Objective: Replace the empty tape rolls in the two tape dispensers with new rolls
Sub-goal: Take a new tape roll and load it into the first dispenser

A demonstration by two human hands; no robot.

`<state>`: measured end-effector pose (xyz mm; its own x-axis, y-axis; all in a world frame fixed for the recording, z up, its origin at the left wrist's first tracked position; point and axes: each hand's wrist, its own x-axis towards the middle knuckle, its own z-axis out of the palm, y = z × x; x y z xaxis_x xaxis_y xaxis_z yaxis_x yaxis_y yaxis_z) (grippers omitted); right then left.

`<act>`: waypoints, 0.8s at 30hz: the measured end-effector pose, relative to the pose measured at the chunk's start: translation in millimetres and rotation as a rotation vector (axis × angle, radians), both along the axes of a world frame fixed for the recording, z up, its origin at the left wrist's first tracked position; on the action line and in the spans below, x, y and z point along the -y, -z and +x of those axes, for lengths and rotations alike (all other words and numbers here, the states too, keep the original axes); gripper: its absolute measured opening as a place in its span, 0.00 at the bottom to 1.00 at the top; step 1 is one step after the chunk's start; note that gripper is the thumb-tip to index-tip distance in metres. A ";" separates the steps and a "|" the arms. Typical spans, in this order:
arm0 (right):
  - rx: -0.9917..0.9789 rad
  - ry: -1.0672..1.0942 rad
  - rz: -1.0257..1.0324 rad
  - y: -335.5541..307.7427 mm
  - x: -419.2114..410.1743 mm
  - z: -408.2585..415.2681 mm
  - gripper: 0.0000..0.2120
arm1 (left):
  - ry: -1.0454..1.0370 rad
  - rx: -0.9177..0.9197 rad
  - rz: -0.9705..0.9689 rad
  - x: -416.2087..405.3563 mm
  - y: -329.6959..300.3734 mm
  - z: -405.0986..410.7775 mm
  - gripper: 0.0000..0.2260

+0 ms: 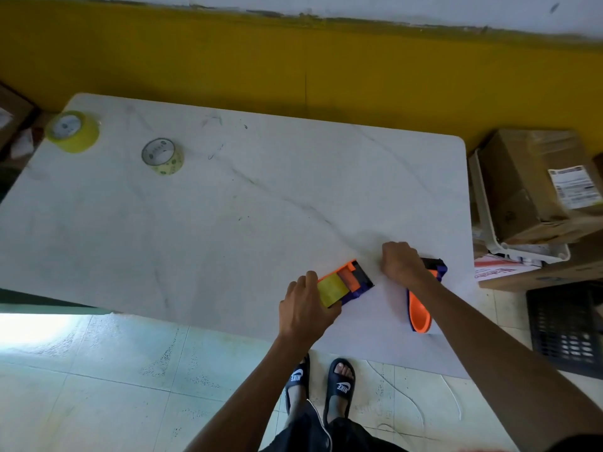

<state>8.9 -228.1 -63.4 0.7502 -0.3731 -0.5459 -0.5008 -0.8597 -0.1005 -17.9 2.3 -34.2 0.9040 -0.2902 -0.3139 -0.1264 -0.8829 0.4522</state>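
At the near right corner of the surface (pixel 228 197), I am holding both tape dispensers side by side, close to my body where I can work on them. My left hand (pixel 306 308) is curling round the rear of the left dispenser (pixel 346 283), thumb and fingers gripping it by the yellowish roll (pixel 332 288) sitting in it, I judge to steady it flat. My right hand (pixel 399 261) is closing in a fist over the front of the right dispenser (pixel 424 288), whose orange handle (pixel 421 316) is pointing back toward me beneath my forearm; what lies under that fist is hidden. The two dispensers are lying just apart. Two other rolls are standing well away at the far left: a fat yellow roll (pixel 73 132) at the corner, and a thinner, paler roll (pixel 163 156) near it, both beyond reach without leaning. Cardboard boxes (pixel 535 187) are stacking up off the right edge.
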 end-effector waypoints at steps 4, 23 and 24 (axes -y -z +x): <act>0.033 0.034 0.037 3.5 -7.3 -10.9 0.10 | -0.043 0.026 -0.065 -5.6 6.3 -2.0 0.20; 0.368 0.183 0.581 13.7 -29.9 -22.6 0.11 | -0.231 -0.019 -0.371 -36.3 3.3 -3.0 0.25; 0.398 0.199 0.586 13.1 -32.7 -23.3 0.11 | -0.248 -0.021 -0.374 -33.6 1.3 -2.8 0.26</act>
<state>-14.4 -195.4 -76.5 0.8817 -0.2535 -0.3979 -0.4714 -0.5054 -0.7227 -20.7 35.9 -35.5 0.9552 -0.1624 -0.2473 0.0811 -0.6603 0.7466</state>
